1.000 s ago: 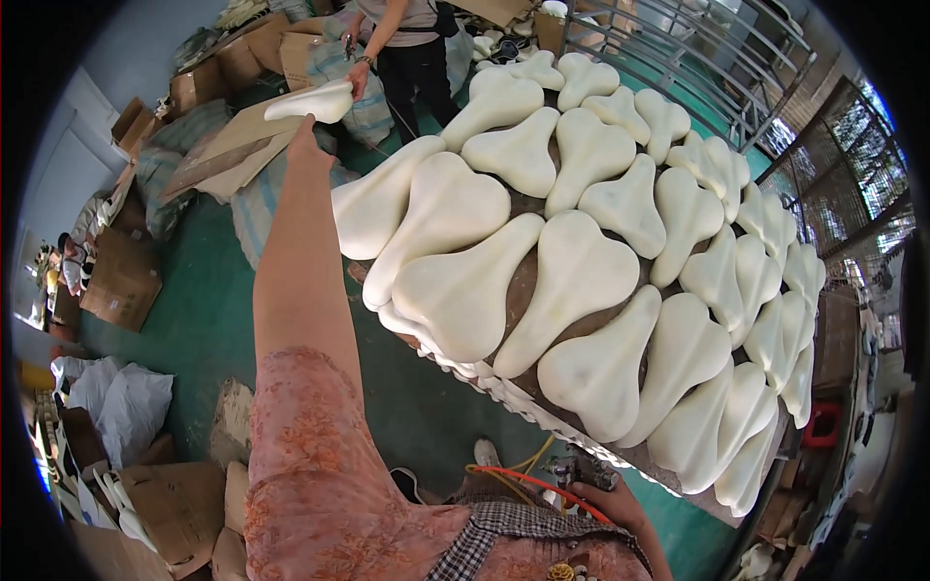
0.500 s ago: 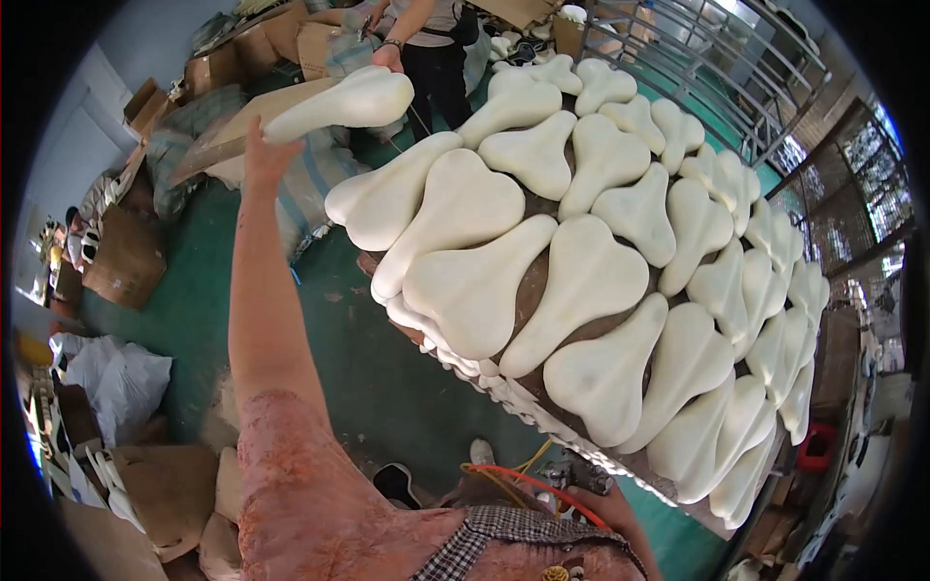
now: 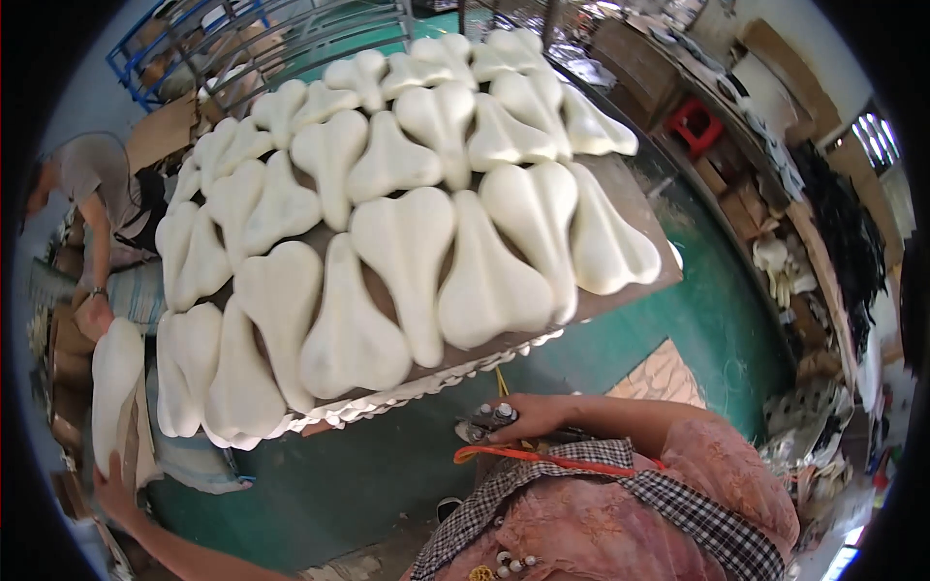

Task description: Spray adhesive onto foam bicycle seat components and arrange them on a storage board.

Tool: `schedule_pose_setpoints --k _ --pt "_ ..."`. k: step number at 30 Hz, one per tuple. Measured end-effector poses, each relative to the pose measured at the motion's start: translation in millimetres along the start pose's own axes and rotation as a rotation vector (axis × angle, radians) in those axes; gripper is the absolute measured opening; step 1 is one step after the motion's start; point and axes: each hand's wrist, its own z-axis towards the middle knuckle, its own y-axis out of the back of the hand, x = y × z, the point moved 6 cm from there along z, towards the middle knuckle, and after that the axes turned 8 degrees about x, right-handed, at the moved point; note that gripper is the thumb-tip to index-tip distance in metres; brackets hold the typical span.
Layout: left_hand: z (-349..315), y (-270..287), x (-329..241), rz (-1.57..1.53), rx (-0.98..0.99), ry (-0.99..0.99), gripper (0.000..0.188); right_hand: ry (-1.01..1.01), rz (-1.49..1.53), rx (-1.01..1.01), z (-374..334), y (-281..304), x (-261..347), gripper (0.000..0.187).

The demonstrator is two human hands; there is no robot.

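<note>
My left hand (image 3: 116, 492), out at the far left, grips the lower end of a white foam bicycle saddle (image 3: 116, 373) standing roughly on end. A co-worker's hand (image 3: 94, 315) is at the saddle's upper end; whether it grips or only touches I cannot tell. Close to my body, my right hand (image 3: 531, 416) is wrapped round a metal spray gun (image 3: 484, 424), from which an orange hose (image 3: 552, 460) runs past my checked apron. Beyond the gun, rows of similar white saddles (image 3: 402, 232) lie on a brown board (image 3: 620, 194), pointing alternate ways.
More saddles show under the board's near edge. Striped sacks (image 3: 194, 460) lie below its left side. A metal rack (image 3: 291, 48) stands behind the board. On the right are a cluttered bench (image 3: 775, 165) and a red stool (image 3: 694, 126). Cardboard (image 3: 664, 376) lies on the green floor.
My view has swung to the right, so the board now fills the middle. My left hand and the saddle now appear at the far left. The spray gun shows more fully.
</note>
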Motion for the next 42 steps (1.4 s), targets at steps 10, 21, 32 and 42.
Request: schedule_pose_setpoints --k 10,21,32,42 --pt "-332.4 38.3 -238.6 -1.126 -0.034 -0.245 0.044 0.052 0.12 -0.042 -209.7 83.3 -110.3 0.041" --pt "-680.3 -166.1 -630.4 -0.993 -0.236 -0.392 0.05 0.167 0.337 -0.811 -587.4 218.3 -237.3 0.046" --pt "-717.1 -216.5 -672.5 -0.808 -0.446 -0.102 0.043 0.252 0.169 -0.873 -704.4 251.0 -259.7 0.027" --pt "-728.1 -250.4 -693.7 -0.914 -0.187 0.175 0.063 0.401 0.012 -0.536 -690.2 387.6 -208.3 0.04"
